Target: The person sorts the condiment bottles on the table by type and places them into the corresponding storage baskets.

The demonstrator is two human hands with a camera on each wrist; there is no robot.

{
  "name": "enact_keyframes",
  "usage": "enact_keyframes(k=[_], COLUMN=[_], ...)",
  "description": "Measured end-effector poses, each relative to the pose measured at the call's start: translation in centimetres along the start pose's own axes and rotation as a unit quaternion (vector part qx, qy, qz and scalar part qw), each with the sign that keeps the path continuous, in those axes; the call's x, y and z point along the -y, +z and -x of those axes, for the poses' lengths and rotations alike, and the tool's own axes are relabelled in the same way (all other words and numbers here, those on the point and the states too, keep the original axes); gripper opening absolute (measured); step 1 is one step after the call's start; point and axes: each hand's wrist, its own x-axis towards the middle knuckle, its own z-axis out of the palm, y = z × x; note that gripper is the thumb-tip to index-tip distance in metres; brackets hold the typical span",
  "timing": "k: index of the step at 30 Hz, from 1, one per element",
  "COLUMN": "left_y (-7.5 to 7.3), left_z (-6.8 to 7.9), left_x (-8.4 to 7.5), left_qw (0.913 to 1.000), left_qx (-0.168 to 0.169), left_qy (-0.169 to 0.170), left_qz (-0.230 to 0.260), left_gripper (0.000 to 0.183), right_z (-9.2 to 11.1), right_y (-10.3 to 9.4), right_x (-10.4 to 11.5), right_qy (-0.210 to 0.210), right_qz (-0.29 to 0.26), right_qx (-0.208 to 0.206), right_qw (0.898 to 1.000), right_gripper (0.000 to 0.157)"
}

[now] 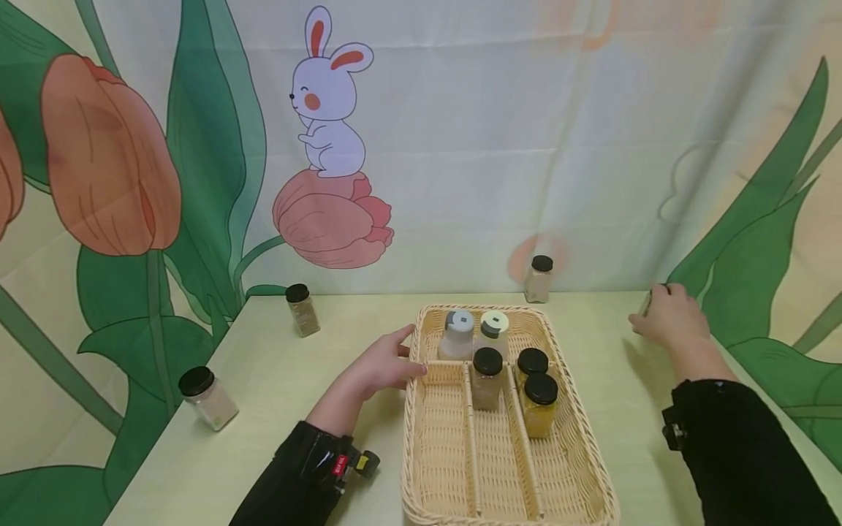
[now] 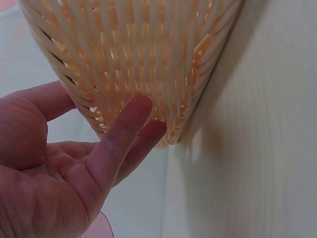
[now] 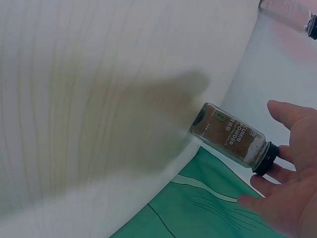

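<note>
Inside the wicker basket (image 1: 442, 446) sit five seasoning containers (image 1: 541, 410); looks like four jars (image 1: 212, 400) left around it, including the cumin powder jar (image 3: 225, 133) off to its right. Left hand (image 1: 383, 365) loosely grips the basket; right hand (image 1: 674, 318) is half spread at that jar's lid (image 3: 266, 158), thumb clear. Only the right-wrist view shows "CUMIN POWDER" legibly.

Bare desk (image 1: 595, 336) gives passage between basket (image 1: 441, 446) and cumin jar (image 3: 225, 135). Behind, the backdrop (image 1: 454, 183) blocks the way.

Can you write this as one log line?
left hand: touching basket | right hand: at cumin jar | inside basket: five containers
</note>
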Motion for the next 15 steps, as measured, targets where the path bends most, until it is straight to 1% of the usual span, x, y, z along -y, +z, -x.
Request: enact_keyframes(k=[4, 11, 15], left_y=[0.03, -0.05, -0.02], left_z=[0.03, -0.04, 0.03], left_x=[-0.03, 0.0, -0.04], left_qw=[1.0, 1.0, 1.0], left_qx=[-0.001, -0.002, 0.001], left_qy=[-0.001, 0.001, 0.001], left_qz=[-0.001, -0.007, -0.005], left_gripper=[0.089, 0.089, 0.089], right_z=[-0.23, -0.43, -0.22], right_y=[-0.26, -0.85, -0.89], right_x=[0.08, 0.1, 0.13], right_qy=[0.001, -0.014, -0.02], right_qz=[0.002, 0.006, 0.001], right_qx=[0.004, -0.004, -0.01], right_qw=[1.0, 1.0, 1.0], right_gripper=[0.075, 0.05, 0.042])
